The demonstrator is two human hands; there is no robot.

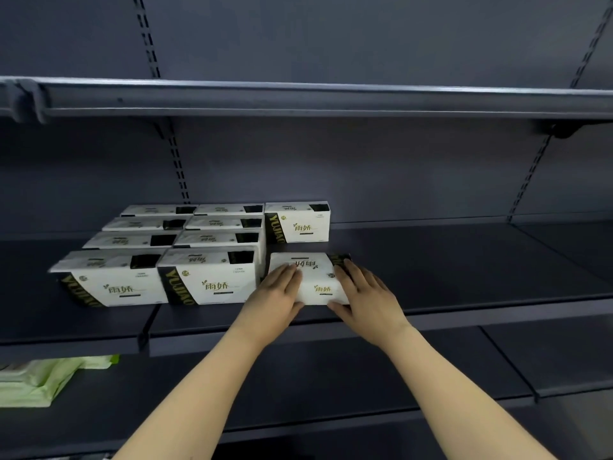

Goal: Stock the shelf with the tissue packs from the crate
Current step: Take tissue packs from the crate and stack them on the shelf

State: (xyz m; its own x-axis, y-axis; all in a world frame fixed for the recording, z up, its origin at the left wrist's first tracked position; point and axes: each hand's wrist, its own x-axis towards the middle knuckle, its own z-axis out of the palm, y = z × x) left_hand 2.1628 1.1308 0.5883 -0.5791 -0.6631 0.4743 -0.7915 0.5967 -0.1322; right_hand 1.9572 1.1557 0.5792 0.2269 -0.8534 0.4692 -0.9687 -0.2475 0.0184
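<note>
My left hand (277, 290) and right hand (363, 290) are clamped on the two short ends of a tissue pack (315, 277), fingers on top, thumbs on its near face, long axis left-right, sitting near the shelf (464, 293) edge, just right of the front stocked pack (209, 280), so I'd guess it slides left

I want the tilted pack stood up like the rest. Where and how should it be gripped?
By its two short ends, from the front. The tilted pack lies long side toward the aisle, the left hand and right hand already on those ends, and neighbouring packs block its left.
</note>
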